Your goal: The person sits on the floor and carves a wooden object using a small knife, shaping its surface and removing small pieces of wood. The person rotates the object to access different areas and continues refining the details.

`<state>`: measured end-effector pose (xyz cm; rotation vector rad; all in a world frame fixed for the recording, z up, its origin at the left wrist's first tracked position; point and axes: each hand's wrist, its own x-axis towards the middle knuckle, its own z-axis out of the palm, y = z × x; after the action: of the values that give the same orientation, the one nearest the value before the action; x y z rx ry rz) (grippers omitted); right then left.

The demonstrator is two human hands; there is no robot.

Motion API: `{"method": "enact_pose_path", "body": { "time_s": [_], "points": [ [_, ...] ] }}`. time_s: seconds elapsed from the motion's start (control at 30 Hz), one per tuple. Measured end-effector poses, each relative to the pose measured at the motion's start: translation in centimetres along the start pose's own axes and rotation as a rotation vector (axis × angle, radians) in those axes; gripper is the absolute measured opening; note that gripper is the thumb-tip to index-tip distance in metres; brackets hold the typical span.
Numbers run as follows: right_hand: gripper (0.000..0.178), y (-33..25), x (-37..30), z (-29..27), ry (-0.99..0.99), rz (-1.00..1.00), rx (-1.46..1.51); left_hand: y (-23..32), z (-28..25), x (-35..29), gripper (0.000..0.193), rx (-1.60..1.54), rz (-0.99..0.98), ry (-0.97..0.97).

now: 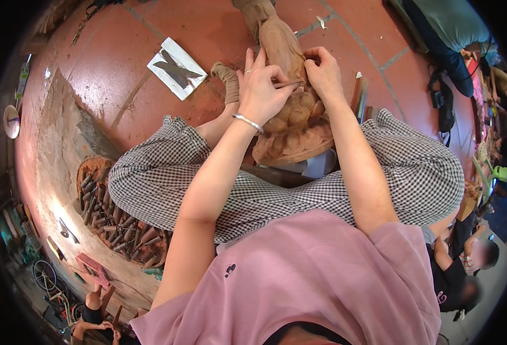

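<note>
A brown carved wooden figure [291,123] lies lengthwise on the red tiled floor between my crossed legs in checked trousers. My left hand [260,86], with a silver bangle at the wrist, rests on the carving and grips a thin carving tool [288,84] that runs to the right. My right hand [322,72] pinches the other end of that tool against the wood. Both hands sit on the upper middle of the figure.
A round basket of several wooden-handled chisels [115,215] stands at my left. A white sheet with a dark tool on it [176,68] lies on the floor ahead. More tools [360,95] lie right of the carving. Other people sit at lower right [466,270] and lower left.
</note>
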<state>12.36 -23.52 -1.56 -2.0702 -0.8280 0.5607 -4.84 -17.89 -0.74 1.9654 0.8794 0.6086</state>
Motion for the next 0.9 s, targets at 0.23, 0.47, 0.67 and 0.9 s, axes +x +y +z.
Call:
{"method": "enact_pose_path", "body": {
  "time_s": [0.23, 0.47, 0.67, 0.9],
  "points": [
    [0.028, 0.0, 0.2, 0.1, -0.013, 0.031, 0.025, 1.0, -1.7, -0.8, 0.025, 0.072, -0.029, -0.039],
    [0.027, 0.0, -0.3, -0.2, -0.033, 0.073, 0.084, 0.3, -1.4, -0.2, 0.026, 0.056, -0.051, -0.055],
    [0.028, -0.4, -0.1, -0.2, -0.011, 0.02, 0.008, 0.6, -0.4, 0.2, 0.029, 0.089, -0.004, 0.037],
    [0.026, 1.1, 0.1, 0.2, -0.008, 0.039, 0.108, -2.1, -3.8, -0.1, 0.03, -0.036, 0.106, -0.095]
  ]
}}
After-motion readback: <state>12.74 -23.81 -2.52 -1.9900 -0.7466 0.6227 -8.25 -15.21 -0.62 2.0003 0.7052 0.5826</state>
